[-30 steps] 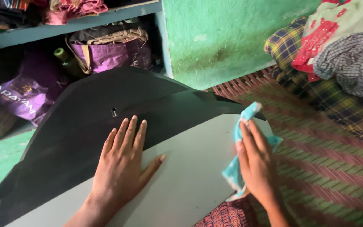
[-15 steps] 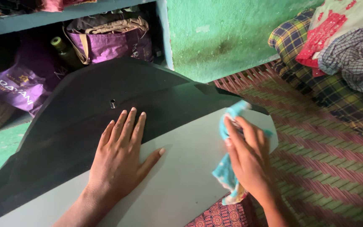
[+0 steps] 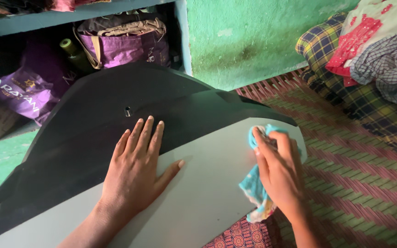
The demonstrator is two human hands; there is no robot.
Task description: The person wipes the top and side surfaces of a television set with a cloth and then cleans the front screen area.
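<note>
Left hand [image 3: 136, 167] flat and open on the panel [image 3: 198, 183], right hand [image 3: 279, 172] clenched around a cloth [image 3: 253, 188] pressed against it.

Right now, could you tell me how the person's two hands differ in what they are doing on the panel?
The left hand lies flat, fingers spread, empty; the right hand is curled around a blue cloth. The left straddles the black and grey parts; the right sits at the grey end. Both press on the panel.
</note>
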